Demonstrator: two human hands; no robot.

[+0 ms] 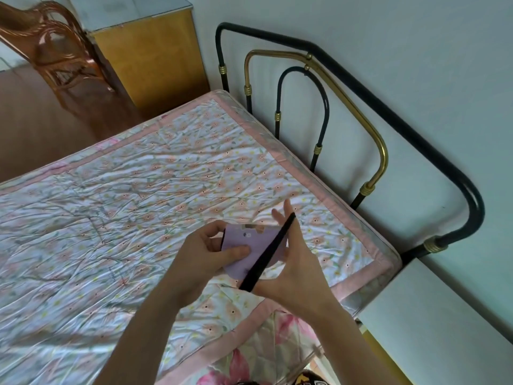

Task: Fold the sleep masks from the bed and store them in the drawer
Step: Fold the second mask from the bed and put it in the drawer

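The left hand (206,252) is pinching a lilac sleep mask (251,252) just below the middle of the frame, its thumb lying flat across the front of the fabric and its fingers curling behind the mask's left edge. The mask is being held up in the air above the bed, not resting on it, and it looks doubled over, with a small printed mark showing near its top. The right hand (291,269) is gripping the mask's black elastic strap (265,257), which is running taut and slantwise across the front of the mask from lower left to upper right; the lower end is tucking into the heel of that hand, while the upper end is passing over the fingers, and two of them are sticking out straight beyond it. Both forearms are reaching in from the bottom edge of the frame. Beneath the hands a floral quilt (138,190) with a pink border is spreading wrinkled over the bed. At the right of the frame a black and brass metal headboard (369,151) is standing against a pale wall. In the upper left a yellow wooden cabinet (155,65) is sitting beside a rattan chair (52,48) on a brown floor.
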